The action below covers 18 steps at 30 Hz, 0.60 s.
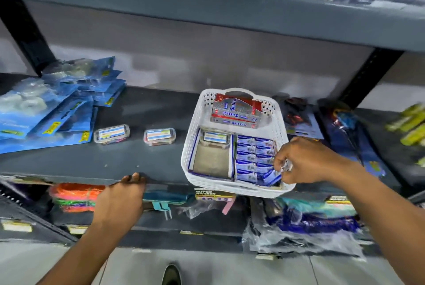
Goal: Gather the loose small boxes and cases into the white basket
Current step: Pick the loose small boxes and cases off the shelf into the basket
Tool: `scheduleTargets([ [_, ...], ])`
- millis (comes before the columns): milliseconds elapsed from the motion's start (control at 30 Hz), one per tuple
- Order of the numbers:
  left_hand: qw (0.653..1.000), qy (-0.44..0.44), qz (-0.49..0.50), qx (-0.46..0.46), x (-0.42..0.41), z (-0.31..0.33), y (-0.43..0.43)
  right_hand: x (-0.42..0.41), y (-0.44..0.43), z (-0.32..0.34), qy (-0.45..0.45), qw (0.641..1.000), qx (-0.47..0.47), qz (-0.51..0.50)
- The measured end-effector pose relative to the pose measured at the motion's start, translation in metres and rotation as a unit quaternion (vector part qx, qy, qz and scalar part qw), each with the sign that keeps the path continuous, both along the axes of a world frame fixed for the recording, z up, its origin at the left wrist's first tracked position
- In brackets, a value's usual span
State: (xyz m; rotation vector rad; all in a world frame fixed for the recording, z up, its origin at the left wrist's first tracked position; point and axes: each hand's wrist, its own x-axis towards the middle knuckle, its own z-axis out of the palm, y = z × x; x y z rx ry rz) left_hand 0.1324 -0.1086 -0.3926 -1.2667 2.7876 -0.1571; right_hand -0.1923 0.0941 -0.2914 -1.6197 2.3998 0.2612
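A right hand (308, 160) pinches a small blue box (272, 179) into the white basket's (190, 158) near right corner; two clear cases (112, 134) wait left of it, likely next.

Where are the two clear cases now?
In the head view, both clear cases lie on the shelf, between the blue packets and the white basket.

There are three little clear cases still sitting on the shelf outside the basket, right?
Not three, two: the head view shows one clear case and another on the shelf, left of the white basket. A third similar one already sits inside it.
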Motion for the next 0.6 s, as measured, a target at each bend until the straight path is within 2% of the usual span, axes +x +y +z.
scheduleTargets([
  [433, 1.0, 0.011, 0.002, -0.002, 0.001, 0.008, 0.009, -0.015, 0.015, -0.012, -0.129, 0.989, -0.043, -0.066],
  [600, 1.0, 0.006, 0.006, 0.003, 0.0, 0.01, 0.011, -0.01, 0.015, -0.022, -0.059, 0.997, -0.046, -0.025],
])
